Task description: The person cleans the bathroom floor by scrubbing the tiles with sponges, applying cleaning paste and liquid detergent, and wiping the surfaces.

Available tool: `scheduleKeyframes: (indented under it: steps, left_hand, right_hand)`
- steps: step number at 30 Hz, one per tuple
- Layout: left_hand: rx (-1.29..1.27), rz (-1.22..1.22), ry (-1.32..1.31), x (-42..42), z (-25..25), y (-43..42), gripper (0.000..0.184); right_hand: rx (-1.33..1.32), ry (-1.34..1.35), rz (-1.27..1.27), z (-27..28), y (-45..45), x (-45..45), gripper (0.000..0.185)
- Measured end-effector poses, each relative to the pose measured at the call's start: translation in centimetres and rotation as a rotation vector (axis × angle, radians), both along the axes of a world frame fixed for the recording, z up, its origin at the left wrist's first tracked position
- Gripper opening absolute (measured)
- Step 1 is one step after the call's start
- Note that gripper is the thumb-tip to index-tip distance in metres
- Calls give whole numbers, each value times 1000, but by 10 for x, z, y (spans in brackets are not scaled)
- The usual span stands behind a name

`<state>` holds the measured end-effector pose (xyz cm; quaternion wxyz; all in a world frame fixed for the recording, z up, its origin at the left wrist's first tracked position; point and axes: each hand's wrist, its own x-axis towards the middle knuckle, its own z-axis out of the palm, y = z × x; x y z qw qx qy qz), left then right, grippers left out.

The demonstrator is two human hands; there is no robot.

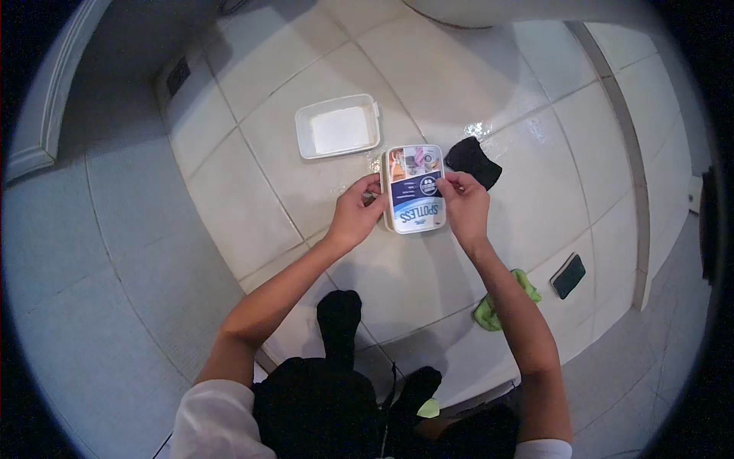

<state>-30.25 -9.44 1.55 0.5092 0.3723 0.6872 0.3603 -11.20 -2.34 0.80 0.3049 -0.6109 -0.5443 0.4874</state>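
A rectangular tub [417,189] with a printed lid reading "SPOTLESS" is between my two hands, above the tiled floor. My left hand [359,210] grips its left side, fingers curled at the edge. On the right edge, my right hand [466,203] pinches the lid with thumb and fingers. An open white container [338,127] lies on the tiles up and left of the tub, with nothing distinct inside. Close to the right hand, a black cloth [475,162] rests on the floor, partly behind the fingers.
A green cloth [488,314] lies partly under my right forearm. Right of it is a dark green scouring sponge [568,276]. Wet patches shine on the white tiles [382,283]. A raised ledge [623,153] runs along the right, and a white frame [57,84] stands upper left.
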Motion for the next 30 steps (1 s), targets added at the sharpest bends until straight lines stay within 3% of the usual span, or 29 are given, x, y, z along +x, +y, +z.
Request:
scheduleKeyframes:
  steps: [4, 6, 9, 13, 19, 21, 30]
  left_hand:
    - [4, 79, -27, -4, -8, 12, 35]
    - [-125, 219, -347, -7, 3, 16, 32]
    - [32, 117, -138, -3, -12, 11, 32]
    - [38, 91, -135, -3, -17, 10, 33]
    - [4, 25, -28, 0, -11, 10, 36]
    - [5, 52, -77, 1, -9, 8, 38]
    - [-142, 5, -171, -3, -12, 22, 22]
  right_hand:
    - [-77, 48, -21, -3, 8, -6, 16]
    - [41, -55, 66, -2, 13, -6, 17]
    - [-92, -1, 84, 12, 15, -7, 20]
    - [-84, -70, 114, 13, 14, -5, 26]
    - [231, -169, 220, 12, 15, -3, 30]
    - [-212, -23, 107, 20, 19, -5, 25]
    - [-155, -84, 253, -19, 30, 7, 23]
